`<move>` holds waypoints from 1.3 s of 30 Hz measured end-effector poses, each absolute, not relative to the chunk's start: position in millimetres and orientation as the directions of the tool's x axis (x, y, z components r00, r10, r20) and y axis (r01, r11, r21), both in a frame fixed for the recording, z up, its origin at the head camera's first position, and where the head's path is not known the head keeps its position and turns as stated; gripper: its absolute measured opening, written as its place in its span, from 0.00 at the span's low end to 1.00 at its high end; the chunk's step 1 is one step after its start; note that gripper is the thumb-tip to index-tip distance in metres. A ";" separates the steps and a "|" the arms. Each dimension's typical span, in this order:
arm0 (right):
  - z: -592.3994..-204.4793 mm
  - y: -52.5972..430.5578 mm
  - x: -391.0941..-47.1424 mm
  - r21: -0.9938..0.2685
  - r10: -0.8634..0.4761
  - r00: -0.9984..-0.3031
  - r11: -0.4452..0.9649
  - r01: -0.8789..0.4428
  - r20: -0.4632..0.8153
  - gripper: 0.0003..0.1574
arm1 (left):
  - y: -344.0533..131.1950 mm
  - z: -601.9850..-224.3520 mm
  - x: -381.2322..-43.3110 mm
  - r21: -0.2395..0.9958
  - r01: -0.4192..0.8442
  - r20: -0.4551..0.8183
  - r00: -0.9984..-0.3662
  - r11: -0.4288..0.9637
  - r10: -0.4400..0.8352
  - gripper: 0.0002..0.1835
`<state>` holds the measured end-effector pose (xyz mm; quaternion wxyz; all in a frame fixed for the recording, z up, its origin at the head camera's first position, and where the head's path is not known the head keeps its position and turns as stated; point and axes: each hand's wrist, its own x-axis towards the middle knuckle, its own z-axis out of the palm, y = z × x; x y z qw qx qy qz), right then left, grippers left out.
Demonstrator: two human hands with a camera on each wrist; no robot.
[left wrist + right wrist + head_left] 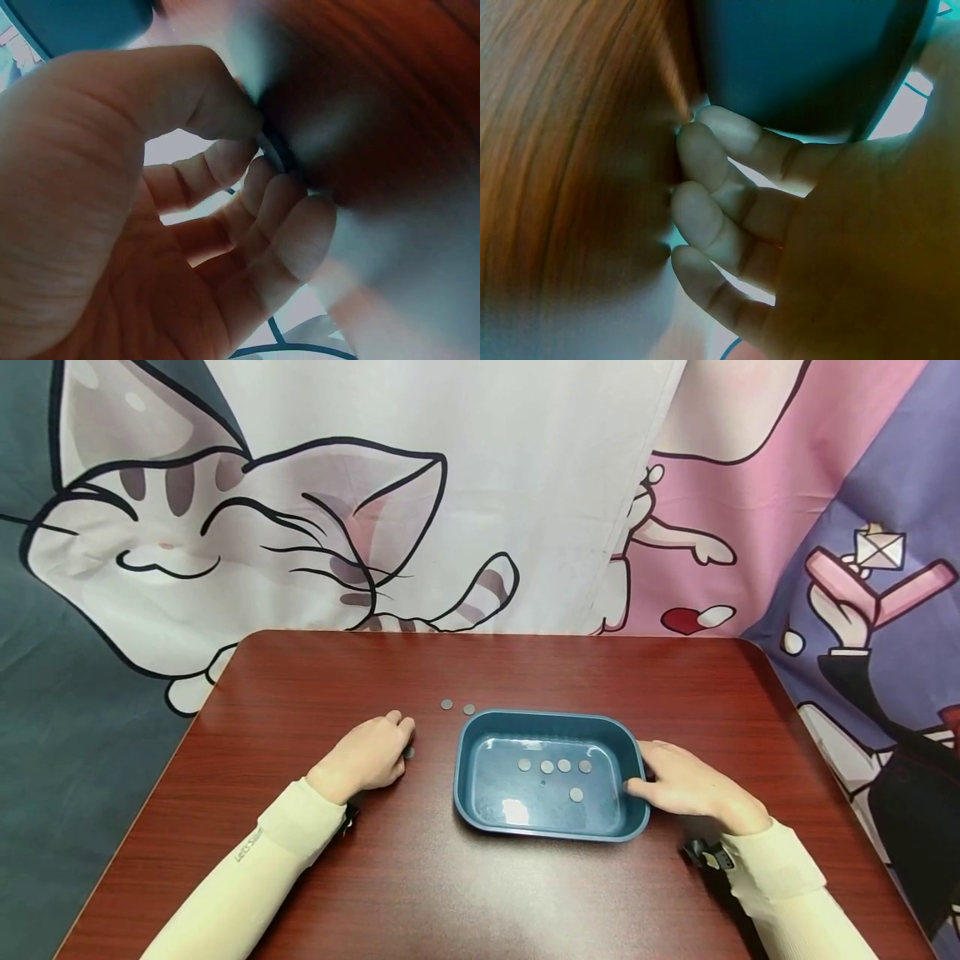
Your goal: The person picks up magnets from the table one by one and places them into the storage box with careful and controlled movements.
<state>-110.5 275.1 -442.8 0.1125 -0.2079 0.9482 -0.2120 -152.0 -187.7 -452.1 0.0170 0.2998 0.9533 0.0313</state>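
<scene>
My left hand (367,753) is on the table left of a blue plastic basin (551,835). Its thumb and fingers pinch a coin (409,752); the left wrist view shows the coin (277,150) edge-on and dark between the fingertips (304,236), close to the tabletop. My right hand (693,785) grips the basin's right rim, thumb over the inside and fingers outside. From the right wrist, those fingers (697,214) appear curled near the table beside the basin wall (795,67). Several silvery coins (564,766) lie flat on the basin's floor.
Two more coins, one (447,704) farther left and one (469,709) by the basin's back left corner, lie on the brown wooden table (360,668). Behind the table's back edge hangs a cartoon-printed cloth (525,468). Each wrist wears a small black device (707,854).
</scene>
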 end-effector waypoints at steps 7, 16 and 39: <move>-442.9 275.1 -111.3 -0.446 -0.448 -0.886 0.822 -0.354 -0.123 0.20 | -188.7 -454.4 -150.8 0.048 0.569 0.037 -0.823 0.821 0.567 0.06; -442.3 275.1 -110.9 -0.448 -0.445 -0.887 0.823 -0.350 -0.124 0.19 | -195.3 -451.0 -153.0 0.099 0.597 0.029 -0.801 0.796 0.598 0.08; -442.8 275.1 -111.2 -0.449 -0.440 -0.888 0.825 -0.342 -0.133 0.19 | -162.4 -396.9 -153.3 0.033 0.738 0.172 -0.669 0.674 0.723 0.10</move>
